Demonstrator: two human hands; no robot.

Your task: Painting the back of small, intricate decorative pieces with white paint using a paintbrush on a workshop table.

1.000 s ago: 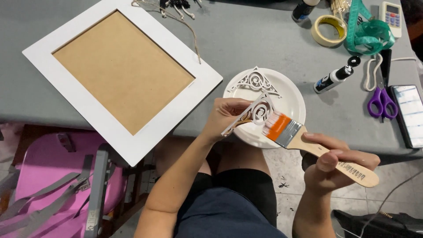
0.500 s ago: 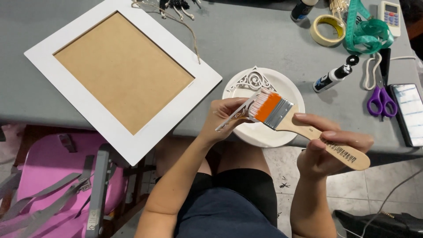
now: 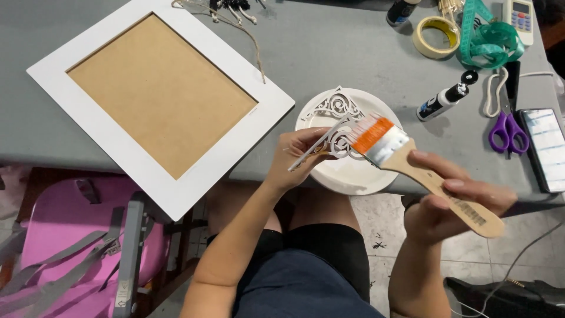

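My left hand (image 3: 294, 156) pinches a small white scrollwork corner ornament (image 3: 329, 141) and holds it over a white plate (image 3: 353, 174) at the table's near edge. My right hand (image 3: 456, 200) grips the wooden handle of a flat paintbrush (image 3: 382, 138) with an orange band; its white-tipped bristles touch the ornament. A second white scroll ornament (image 3: 336, 105) lies on the plate's far rim. A large white picture frame (image 3: 118, 153) with a brown backing board lies to the left, one corner hanging past the table edge.
On the grey table (image 3: 329, 53) to the right lie a small paint bottle (image 3: 442, 101), purple scissors (image 3: 507, 126), a phone (image 3: 544, 147), a tape roll (image 3: 434, 36), green measuring tape (image 3: 488, 41) and a remote. Twine (image 3: 250, 32) lies by the frame. A pink chair (image 3: 76, 241) stands lower left.
The brush has swept up and left across the ornament, off the plate's middle. My left hand has tipped the ornament slightly. The frame and table items stay put.
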